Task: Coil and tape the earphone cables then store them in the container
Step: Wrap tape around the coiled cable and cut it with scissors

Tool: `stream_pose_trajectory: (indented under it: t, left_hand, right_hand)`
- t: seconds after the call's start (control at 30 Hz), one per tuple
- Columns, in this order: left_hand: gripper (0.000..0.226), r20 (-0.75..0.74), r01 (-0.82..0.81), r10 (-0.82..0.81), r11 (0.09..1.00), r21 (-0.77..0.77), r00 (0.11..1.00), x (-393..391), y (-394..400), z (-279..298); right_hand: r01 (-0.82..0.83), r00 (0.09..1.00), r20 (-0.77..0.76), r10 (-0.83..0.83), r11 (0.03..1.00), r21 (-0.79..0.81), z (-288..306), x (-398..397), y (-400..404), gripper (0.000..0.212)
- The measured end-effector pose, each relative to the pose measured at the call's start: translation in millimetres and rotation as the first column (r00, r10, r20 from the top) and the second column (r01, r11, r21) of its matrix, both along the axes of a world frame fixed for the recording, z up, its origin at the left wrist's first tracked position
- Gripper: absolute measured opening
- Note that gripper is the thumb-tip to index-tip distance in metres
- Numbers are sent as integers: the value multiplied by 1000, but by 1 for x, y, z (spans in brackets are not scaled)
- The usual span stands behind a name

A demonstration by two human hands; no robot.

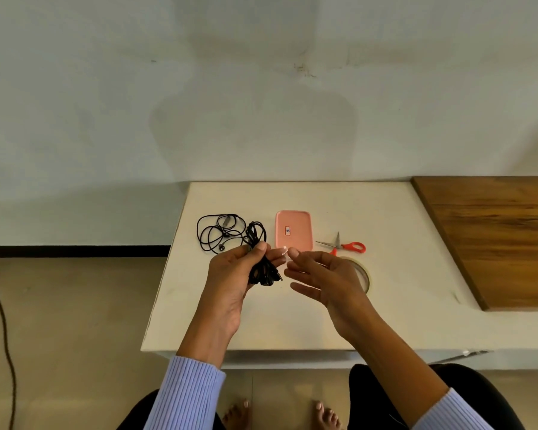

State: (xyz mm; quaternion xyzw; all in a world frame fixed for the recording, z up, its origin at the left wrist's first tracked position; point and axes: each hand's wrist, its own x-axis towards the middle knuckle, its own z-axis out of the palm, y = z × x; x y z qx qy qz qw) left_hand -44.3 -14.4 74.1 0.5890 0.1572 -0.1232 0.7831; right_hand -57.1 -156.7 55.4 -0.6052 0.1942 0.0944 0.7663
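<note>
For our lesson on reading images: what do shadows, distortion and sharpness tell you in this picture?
Head view: a soft shadow of the person falls on the wall; wide-angle bending slants the table edges; the coiled cable in the left hand stays sharp.

My left hand (pixel 230 280) raised, fingers and thumb curled, gripping. My right hand (pixel 320 280) beside it, palm inward, thumb and forefinger pinched, other fingers loosely spread.

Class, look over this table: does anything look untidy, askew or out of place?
Only one thing: a second black earphone cable sprawls in loose, tangled loops at the table's far left, while the left hand grips a neat coiled bundle. Scissors and pink container look ordinary.
</note>
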Motion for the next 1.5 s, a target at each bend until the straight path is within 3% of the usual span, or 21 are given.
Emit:
stream_pose_trajectory:
  t: [0.2,0.5,0.7,0.87,1.1,1.23,1.3,1.43,1.5]
  left_hand:
    - [30,-10,-53,53,999,3,999,2,-3,0]
    - [10,-137,-127,112,986,-106,984,9,0,-6]
    - [11,-140,-110,93,987,-118,986,9,-2,-6]
    - [11,-108,-117,106,988,-97,989,7,-5,-6]
    - [12,-125,-169,153,977,-132,980,10,2,-8]
    - [10,-132,-170,150,973,-154,980,10,1,-9]
    - [11,-112,-143,130,982,-121,985,9,-2,-7]
    - [21,1,-71,71,997,36,997,1,-12,-7]
    - [22,47,-49,45,994,93,998,0,-12,-7]
  right_hand:
    - [16,1000,-2,-16,999,50,-5,3,-1,29]
    - [-74,997,-11,74,997,11,-6,7,-10,19]
    - [-32,994,-95,45,990,134,-8,11,-5,13]
    - [-6,999,-42,8,998,57,-12,9,-6,18]
    - [-93,990,-77,120,951,294,-4,12,-16,24]
    - [-52,981,-148,125,906,421,-5,16,-18,33]
    - [-43,982,-153,108,926,375,-6,17,-13,30]
    - [-120,986,-105,127,990,71,-12,18,-7,19]
    - [-148,986,-68,150,989,25,-11,18,-9,15]
